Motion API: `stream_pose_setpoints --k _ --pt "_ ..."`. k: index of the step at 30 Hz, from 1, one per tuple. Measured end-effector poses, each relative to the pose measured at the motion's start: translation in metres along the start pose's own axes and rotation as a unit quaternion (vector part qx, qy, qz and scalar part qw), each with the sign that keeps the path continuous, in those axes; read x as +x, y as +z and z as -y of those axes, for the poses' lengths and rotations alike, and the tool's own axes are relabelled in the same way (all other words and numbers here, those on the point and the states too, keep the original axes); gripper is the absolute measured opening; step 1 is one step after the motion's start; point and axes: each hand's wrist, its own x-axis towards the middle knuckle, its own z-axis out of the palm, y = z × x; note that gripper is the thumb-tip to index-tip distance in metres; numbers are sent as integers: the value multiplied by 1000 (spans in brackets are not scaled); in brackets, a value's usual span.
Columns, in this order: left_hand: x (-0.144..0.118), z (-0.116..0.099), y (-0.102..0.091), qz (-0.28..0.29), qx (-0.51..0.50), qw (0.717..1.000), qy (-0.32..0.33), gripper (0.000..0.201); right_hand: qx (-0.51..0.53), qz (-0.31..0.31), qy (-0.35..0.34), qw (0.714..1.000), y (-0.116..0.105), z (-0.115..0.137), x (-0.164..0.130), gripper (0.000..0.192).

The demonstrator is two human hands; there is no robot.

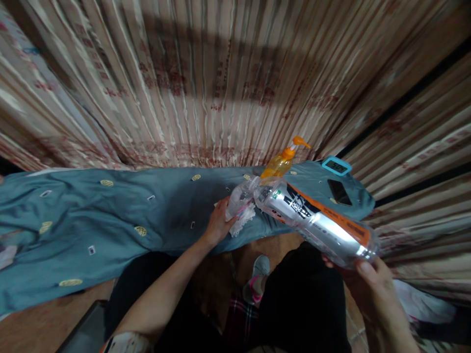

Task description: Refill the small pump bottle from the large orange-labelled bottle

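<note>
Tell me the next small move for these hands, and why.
I'd probably steady the small clear plastic bottle with the left hand: the right hand holds the large silver-and-orange-labelled plastic bottle aslant, and where the bottles' necks come together, contact is hard to tell.

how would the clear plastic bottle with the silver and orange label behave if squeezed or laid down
The clear plastic bottle with the silver and orange label would probably flex when squeezed, as its walls look thin. Its glossy surface could slip in the right hand. Laid down, its rounded body might roll.
</note>
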Motion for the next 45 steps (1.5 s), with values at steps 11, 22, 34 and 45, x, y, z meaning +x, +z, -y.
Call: stream_pose_setpoints --k 11,22,34,45 --pt "0 -1 1 3 -10 1000 -27 62 0 1 2 1000 -7 -5 2 63" --pt "0 -3 0 2 -8 1000 -28 61 21 2 2 1000 -10 -10 3 68" --pt "0 -5 -1 9 -3 1000 -23 60 24 -14 1 1000 3 1 -4 60" --pt "1 -9 -1 5 -2 999 -36 62 25 -6 2 1000 -5 -4 1 59"
